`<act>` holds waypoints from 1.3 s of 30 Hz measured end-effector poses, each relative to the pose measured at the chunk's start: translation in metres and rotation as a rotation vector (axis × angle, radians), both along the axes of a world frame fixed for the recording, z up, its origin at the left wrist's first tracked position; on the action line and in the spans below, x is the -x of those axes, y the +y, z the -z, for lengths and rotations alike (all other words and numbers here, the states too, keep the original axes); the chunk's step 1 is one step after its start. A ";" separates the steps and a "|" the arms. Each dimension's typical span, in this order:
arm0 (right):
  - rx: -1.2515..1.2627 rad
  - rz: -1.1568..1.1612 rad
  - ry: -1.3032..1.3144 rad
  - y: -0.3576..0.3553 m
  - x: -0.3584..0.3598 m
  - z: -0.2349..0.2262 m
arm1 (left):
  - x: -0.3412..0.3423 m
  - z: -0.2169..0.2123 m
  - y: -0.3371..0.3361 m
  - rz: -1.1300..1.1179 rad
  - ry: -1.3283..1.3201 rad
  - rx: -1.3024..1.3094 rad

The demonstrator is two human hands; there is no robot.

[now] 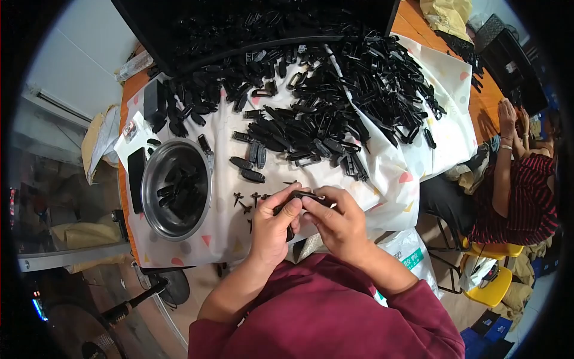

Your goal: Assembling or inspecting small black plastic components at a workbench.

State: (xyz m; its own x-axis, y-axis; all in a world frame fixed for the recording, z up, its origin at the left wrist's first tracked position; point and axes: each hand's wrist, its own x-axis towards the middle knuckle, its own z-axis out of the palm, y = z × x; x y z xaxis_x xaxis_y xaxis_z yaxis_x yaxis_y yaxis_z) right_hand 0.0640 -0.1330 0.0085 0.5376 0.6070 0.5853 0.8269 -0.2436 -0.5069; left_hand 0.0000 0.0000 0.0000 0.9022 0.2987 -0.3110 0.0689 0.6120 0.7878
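Maroon shirt [335,311] cut off below; hands [272,226] [342,225] pinching black part [306,194], fingers partly hiding it.

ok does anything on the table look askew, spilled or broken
The white tablecloth looks askew: on the right it bunches into a long fold running through the black parts. No spill stands out; the parts are too small to judge for damage.

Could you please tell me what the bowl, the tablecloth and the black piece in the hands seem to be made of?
Bowl: probably stainless steel, with a smooth, silvery, reflective rim.
Tablecloth: perhaps plastic-coated or cloth; it is white, printed and softly creased, so the look leaves it open.
Black piece: likely plastic, dark and fairly smooth, though fingers partly cover it.
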 end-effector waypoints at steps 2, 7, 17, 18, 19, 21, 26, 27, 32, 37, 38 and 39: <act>-0.099 0.041 0.731 0.003 0.007 0.000 | 0.007 0.001 0.002 -0.022 0.010 0.017; -0.193 -0.096 1.208 0.013 0.004 0.007 | 0.020 0.000 0.023 0.000 -0.001 -0.162; 0.454 0.277 -0.022 0.029 -0.065 0.043 | 0.010 -0.012 0.125 -0.218 0.402 -1.944; 0.454 0.269 -0.034 0.031 -0.062 0.044 | 0.002 -0.014 0.116 -0.223 0.342 -1.993; 0.460 0.266 -0.036 0.031 -0.059 0.043 | -0.008 -0.014 0.106 -0.228 0.277 -2.031; 0.293 0.246 -0.013 0.029 -0.053 0.040 | -0.033 -0.012 0.077 -0.200 0.229 -2.066; 0.144 0.236 0.275 0.014 -0.042 0.025 | -0.067 0.007 0.063 -0.016 0.348 -2.053; 0.115 0.251 0.427 0.011 -0.040 0.025 | -0.066 0.008 0.062 0.016 0.358 -2.024; -0.194 0.021 0.599 0.013 -0.029 0.004 | -0.032 -0.002 0.050 0.064 0.172 -0.699; -0.190 -0.043 0.367 0.016 -0.026 -0.010 | -0.016 -0.008 0.038 -0.005 -0.137 -0.577; -0.163 -0.045 0.295 0.015 -0.027 -0.010 | -0.012 -0.005 0.041 0.025 -0.145 -0.645; -0.161 -0.047 0.294 0.012 -0.027 -0.010 | -0.011 -0.004 0.042 0.064 -0.156 -0.704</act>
